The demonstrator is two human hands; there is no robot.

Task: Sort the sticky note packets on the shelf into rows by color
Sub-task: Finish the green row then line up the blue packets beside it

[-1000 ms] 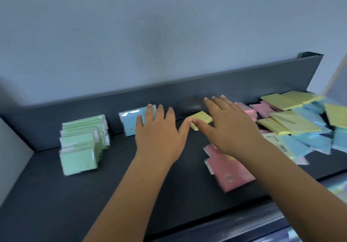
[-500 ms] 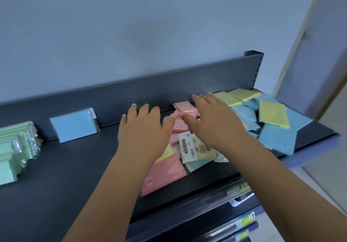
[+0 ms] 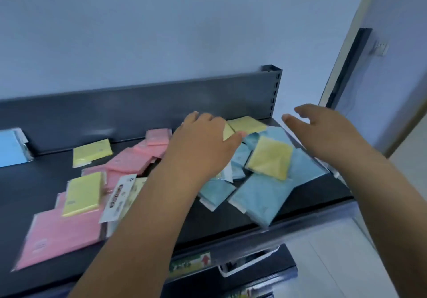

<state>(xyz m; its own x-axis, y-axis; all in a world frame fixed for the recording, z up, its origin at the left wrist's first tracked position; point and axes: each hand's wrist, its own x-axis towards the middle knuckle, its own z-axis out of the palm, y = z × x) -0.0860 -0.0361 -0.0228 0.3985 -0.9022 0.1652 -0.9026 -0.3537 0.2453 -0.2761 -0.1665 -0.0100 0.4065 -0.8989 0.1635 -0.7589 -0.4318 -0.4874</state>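
Reaching forward over the dark shelf (image 3: 57, 117), both bare forearms stretch out from the lower edge of the view. The left hand (image 3: 203, 147) lies palm down on the jumbled heap of sticky note packets, fingers curled over the far side of the pile, its thumb pointing right and touching a yellow packet (image 3: 248, 124) that lies against the shelf's back wall. Whether its grip has closed on any packet I cannot tell, since the fingertips are hidden behind the knuckles. The right hand (image 3: 323, 133) hovers above the shelf's right end, palm down, fingers spread and slightly bent, grip released and holding nothing.

Packets lie mixed across the shelf. Blue packets (image 3: 261, 196) overlap in a loose heap under and between the two hands, with one yellow packet (image 3: 270, 159) resting on top of them. Pink packets (image 3: 60, 233) spread to the left of the left forearm, reaching from the front edge back to the wall. Two more yellow packets lie among them, one (image 3: 84, 193) on top of the pink ones and one (image 3: 92, 152) near the back wall. A single blue packet (image 3: 11, 147) leans upright against the back wall at the far left.
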